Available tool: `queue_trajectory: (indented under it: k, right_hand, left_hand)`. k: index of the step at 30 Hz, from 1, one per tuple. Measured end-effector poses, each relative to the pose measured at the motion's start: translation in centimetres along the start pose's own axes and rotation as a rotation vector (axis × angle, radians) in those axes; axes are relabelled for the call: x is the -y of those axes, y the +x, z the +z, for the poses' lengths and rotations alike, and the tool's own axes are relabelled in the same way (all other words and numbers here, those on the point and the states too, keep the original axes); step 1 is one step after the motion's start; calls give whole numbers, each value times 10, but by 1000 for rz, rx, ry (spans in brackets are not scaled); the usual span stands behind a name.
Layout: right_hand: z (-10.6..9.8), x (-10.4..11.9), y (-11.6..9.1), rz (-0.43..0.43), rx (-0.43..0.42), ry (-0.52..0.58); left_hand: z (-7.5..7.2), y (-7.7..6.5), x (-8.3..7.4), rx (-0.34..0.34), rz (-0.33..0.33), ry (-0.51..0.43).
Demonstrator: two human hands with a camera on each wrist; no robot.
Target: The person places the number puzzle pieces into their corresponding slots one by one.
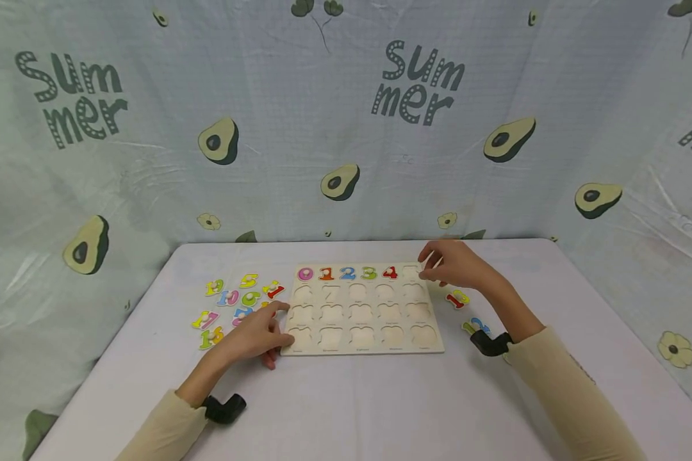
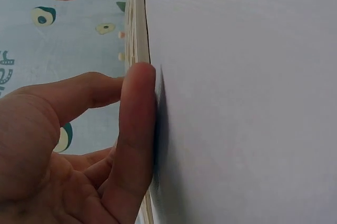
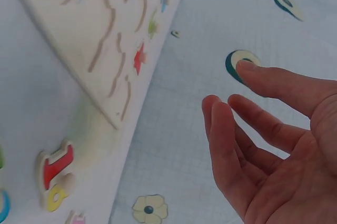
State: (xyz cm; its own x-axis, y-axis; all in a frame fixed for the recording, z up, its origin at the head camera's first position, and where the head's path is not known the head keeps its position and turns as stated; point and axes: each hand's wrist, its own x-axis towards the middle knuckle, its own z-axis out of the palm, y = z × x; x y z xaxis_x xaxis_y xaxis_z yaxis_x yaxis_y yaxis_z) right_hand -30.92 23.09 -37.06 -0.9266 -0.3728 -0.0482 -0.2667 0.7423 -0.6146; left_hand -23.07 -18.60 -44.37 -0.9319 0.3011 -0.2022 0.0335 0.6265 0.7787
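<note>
A pale wooden number puzzle board [image 1: 346, 328] lies flat on the table. Colourful numerals 0 to 4, among them the red 4 [image 1: 389, 273], sit along its back row; the other recesses show bare wood. My left hand [image 1: 254, 334] rests at the board's left edge, thumb and fingers touching near the front left corner. In the left wrist view, a fingertip [image 2: 138, 77] lies against the board's side. My right hand [image 1: 452, 264] hovers over the back right corner, beside the bare recess after the 4. Its fingers [image 3: 222, 134] bend loosely, apart from the thumb, with nothing between them.
Several loose number pieces, including a yellow 5 [image 1: 249, 280] and a green 6 [image 1: 250, 298], lie left of the board. To its right are a red-and-yellow piece [image 1: 457, 299] and a blue-and-green one [image 1: 476, 325], partly under the right wrist. A printed cloth [image 1: 277, 192] hangs behind the table.
</note>
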Motion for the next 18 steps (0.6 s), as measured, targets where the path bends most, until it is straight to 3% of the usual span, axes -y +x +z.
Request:
queue_trajectory:
  k: [6,11,18]
  right_hand:
    - [5,-9,-24,47,18,-43]
    - [11,-15,-37,74,52,-2]
    - [23,-25,-45,99,100,44]
  left_hand:
    - [-10,-3,-4,-39,-3,-16]
    - [-20,-4,-8,-88,27,-6]
    - [-29,-5,-11,-130,19,-10]
